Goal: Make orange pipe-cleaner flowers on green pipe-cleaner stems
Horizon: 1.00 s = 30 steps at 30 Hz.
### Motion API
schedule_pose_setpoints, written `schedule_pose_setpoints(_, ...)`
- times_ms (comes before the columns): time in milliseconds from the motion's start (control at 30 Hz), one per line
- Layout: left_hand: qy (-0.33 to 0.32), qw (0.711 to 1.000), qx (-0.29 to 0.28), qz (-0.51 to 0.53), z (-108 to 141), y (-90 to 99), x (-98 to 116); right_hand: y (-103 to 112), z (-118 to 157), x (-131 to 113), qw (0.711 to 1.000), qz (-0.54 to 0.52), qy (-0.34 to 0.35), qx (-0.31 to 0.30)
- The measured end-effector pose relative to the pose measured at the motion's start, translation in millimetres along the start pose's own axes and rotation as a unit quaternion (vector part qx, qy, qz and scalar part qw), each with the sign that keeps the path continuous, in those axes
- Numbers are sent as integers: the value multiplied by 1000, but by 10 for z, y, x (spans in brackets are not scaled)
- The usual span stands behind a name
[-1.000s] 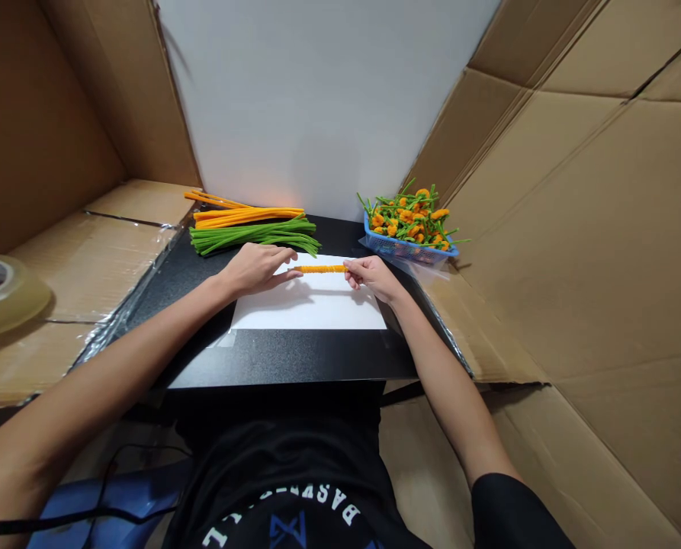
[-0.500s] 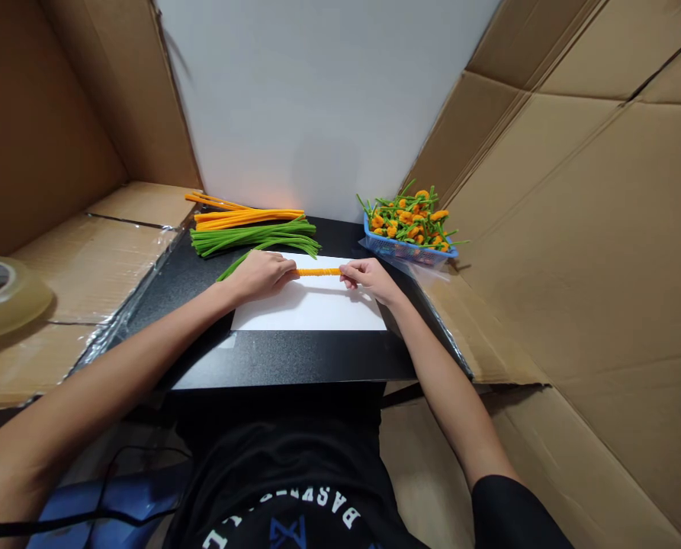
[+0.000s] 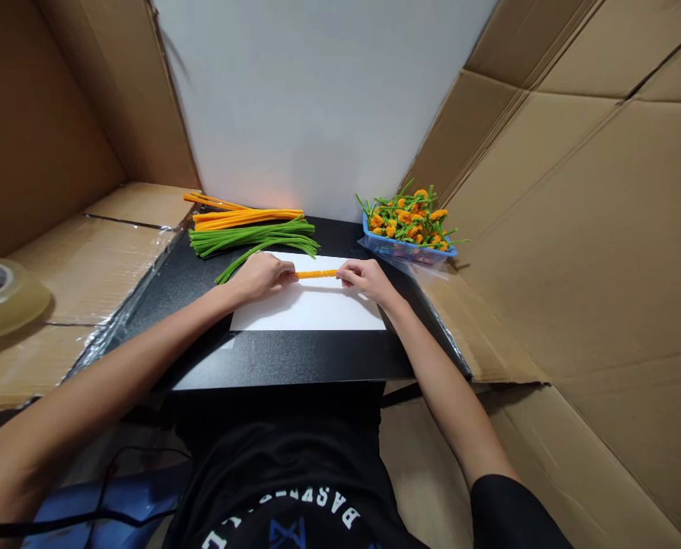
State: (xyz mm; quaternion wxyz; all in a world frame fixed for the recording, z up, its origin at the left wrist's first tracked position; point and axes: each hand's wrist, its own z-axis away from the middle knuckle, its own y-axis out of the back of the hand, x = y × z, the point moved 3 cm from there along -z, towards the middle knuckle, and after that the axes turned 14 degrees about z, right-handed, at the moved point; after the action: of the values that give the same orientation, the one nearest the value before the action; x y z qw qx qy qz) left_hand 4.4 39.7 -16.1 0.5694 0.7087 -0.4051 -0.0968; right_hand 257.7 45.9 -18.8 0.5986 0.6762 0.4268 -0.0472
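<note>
An orange coiled pipe cleaner (image 3: 317,274) stretches level between my two hands, above a white sheet (image 3: 309,311). Its left end is pinched in my left hand (image 3: 267,275), its right end in the fingertips of my right hand (image 3: 364,277). Behind my left hand lie a bundle of green pipe cleaners (image 3: 248,237) and, farther back, a bundle of orange ones (image 3: 248,219). At the back right stands a blue basket (image 3: 406,248) piled with orange and green twisted pieces (image 3: 412,219).
The black table (image 3: 294,358) has cardboard on both sides. A large roll of clear tape (image 3: 23,301) lies on the left cardboard. A white wall (image 3: 329,99) rises behind the table, and a tall cardboard panel (image 3: 592,229) stands at the right.
My right hand has shifted slightly left, so the visible orange coil between my hands is a little shorter. Both hands keep their hold.
</note>
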Motion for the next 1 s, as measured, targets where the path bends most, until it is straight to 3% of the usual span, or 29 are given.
schedule_pose_setpoints(400,25,998,-53,-29,-9,57,15,7,7,-33,980,170,99,37)
schedule_pose_setpoints(633,16,998,-51,-32,-16,78,-52,-6,46,-109,936,299,173,72)
schedule_pose_setpoints(1000,1,996,-66,-58,-20,117,-17,-96,90,-221,859,455,224,69)
